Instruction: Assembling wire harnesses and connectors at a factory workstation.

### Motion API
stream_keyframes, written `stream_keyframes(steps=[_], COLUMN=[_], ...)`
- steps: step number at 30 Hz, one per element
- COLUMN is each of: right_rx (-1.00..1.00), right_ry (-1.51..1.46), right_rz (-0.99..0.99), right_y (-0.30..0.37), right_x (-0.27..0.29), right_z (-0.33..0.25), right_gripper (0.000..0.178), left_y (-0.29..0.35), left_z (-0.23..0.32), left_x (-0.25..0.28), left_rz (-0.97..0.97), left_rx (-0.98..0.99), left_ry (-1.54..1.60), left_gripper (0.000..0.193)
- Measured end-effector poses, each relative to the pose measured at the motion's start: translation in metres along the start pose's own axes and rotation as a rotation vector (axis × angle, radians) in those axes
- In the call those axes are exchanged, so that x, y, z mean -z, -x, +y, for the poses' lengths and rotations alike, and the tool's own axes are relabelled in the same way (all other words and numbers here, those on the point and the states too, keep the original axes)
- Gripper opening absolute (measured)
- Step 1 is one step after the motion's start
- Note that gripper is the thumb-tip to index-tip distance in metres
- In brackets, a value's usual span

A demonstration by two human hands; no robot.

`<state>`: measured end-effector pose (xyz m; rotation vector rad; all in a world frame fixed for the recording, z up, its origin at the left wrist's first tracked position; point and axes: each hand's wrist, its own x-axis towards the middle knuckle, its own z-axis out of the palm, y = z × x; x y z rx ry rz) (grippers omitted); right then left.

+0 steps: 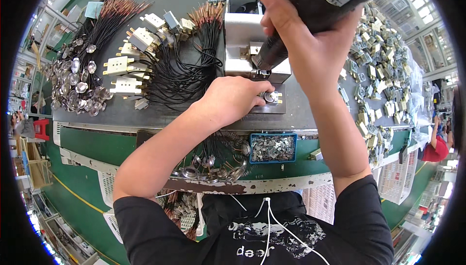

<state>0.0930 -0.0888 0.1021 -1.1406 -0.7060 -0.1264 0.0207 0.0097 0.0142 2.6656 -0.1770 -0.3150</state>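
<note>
My right hand (318, 54) is wrapped round a black electric screwdriver (315, 0), held tilted with its nose pointing down and left. The nose reaches the front of a silver metal fixture (242, 32), where its tip is hard to make out. In front of the fixture, the fingers of my left hand (230, 101) close on a small part with a round metal cap (271, 97) and brass-coloured tabs. This part rests on a low metal plate (272, 110). My left fingers partly cover it.
Black wires (196, 56) with white switch blocks (119, 66) lie left of the fixture, beyond them wires with round metal caps (80, 83). Many loose switch parts (376, 71) cover the right side. A blue tray (273, 160) of small metal pieces sits near the front edge.
</note>
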Motion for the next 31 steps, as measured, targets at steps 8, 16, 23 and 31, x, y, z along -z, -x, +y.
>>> stream_keyframes(steps=[8,16,23,31], right_rx=[-0.083,0.105,-0.003,0.059], right_ry=[-0.051,0.020,0.120,0.117], right_rz=[-0.185,-0.177,-0.173,-0.115], right_y=[-0.024,0.001,0.017,0.020], right_x=[0.008,0.053,0.076,0.077], right_z=[0.001,-0.011,-0.005,0.007], right_gripper=[0.062,0.013,0.015,0.013], left_y=[0.002,0.007,0.001,0.001], left_z=[0.000,-0.002,0.000,0.001], left_x=[-0.005,-0.022,-0.007,-0.006], left_rz=[0.076,0.218,0.082,0.079], left_rx=[0.000,-0.053,-0.018,-0.028], left_ry=[-0.008,-0.018,-0.035,-0.039], left_gripper=[0.032,0.034,0.032,0.034])
